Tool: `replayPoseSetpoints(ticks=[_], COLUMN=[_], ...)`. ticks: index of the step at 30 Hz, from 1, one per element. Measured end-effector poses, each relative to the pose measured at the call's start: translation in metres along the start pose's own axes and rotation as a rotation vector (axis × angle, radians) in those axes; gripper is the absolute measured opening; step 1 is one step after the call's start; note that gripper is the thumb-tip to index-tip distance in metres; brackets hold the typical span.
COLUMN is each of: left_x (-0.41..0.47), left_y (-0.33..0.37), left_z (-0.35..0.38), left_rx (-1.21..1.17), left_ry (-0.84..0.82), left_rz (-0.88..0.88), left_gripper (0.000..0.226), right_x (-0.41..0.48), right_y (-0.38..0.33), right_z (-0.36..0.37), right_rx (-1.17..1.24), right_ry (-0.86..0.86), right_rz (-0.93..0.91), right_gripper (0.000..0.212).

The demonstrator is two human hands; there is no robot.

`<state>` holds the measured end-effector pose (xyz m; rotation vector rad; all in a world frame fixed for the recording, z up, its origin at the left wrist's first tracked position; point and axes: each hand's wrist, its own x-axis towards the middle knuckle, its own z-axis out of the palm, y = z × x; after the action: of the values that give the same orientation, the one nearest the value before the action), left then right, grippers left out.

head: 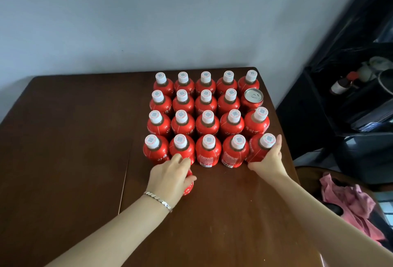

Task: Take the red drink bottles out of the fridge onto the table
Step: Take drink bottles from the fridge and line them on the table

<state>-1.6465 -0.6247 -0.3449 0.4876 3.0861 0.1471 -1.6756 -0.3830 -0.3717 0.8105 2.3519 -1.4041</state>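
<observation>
Several red drink bottles (207,124) with white caps stand in rows on the brown wooden table (70,139). My left hand (170,177) grips a red bottle (188,187) in front of the nearest row; its cap is hidden by my hand. My right hand (269,158) is curled round the nearest-right bottle (260,149), which stands at the end of the front row. A red can (253,98) with a silver top sits among the bottles in the second row from the back, on the right.
The table's right edge lies close beside the right column of bottles. A dark shelf unit (350,96) with jars stands to the right. A pink cloth (348,203) lies on a chair at lower right. A grey wall is behind.
</observation>
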Motion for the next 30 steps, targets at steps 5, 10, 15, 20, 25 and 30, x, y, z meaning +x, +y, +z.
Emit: replayPoseSetpoints(ticks=[5,10,15,20,25,30], left_x=[-0.006,-0.023,-0.035,-0.035,-0.025,-0.024], left_y=[-0.027,-0.053,-0.069,-0.070,-0.064,-0.064], left_z=[0.005,-0.005,0.003,0.029,0.037,0.036], left_rx=[-0.047,-0.094,-0.430,-1.232,-1.403,-1.394], left_ry=[0.016,-0.098,-0.105,-0.181,-0.120,-0.091], left_rz=[-0.097,-0.283,-0.606,-1.032,-0.986,-0.891], left_gripper=[0.029,0.029,0.079,0.103,0.106,0.093], right_x=[-0.025,-0.046,-0.046,-0.058,-0.064,-0.056], right_y=[-0.006,-0.013,-0.023,-0.050,-0.055,-0.025], right_z=[0.026,0.085,0.123,0.138,0.145,0.117], right_rx=[-0.026,0.075,0.486,0.990,0.997,0.794], right_ry=[-0.143,-0.368,-0.415,-0.492,-0.433,-0.273], right_rz=[0.398,0.344,0.432,0.531,0.499,0.593], right_gripper=[0.075,0.064,0.044,0.025,0.030,0.011])
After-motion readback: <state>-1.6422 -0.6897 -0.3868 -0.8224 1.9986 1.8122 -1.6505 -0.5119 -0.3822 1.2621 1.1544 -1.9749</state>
